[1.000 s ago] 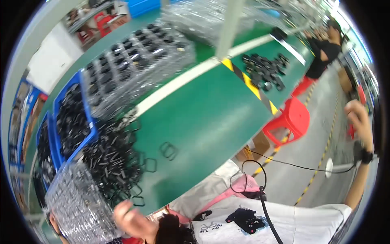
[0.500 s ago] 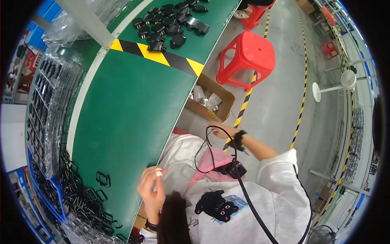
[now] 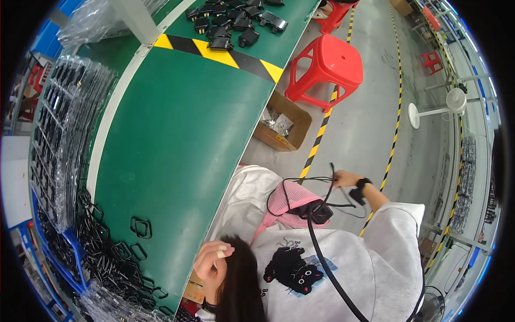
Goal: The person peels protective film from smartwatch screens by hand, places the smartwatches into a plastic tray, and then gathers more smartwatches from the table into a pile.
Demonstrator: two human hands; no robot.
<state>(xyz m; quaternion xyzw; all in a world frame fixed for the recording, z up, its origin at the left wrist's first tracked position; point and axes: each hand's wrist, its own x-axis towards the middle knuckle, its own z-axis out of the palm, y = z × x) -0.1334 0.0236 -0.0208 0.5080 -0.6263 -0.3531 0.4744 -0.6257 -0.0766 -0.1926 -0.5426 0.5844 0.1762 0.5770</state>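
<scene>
The right hand is closed around a loop of black cable, lifted off the pink mesh pouch, seemingly to keep it from tangling. The left hand, fingers loosely curled and holding nothing, rests against the dark hair, well apart from the cable and beside the green bench.

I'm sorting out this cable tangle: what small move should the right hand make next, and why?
Probably draw the black cable away from the pink mesh pouch: the right hand grips its loops just above it, while the left hand is up at the hair.
</scene>
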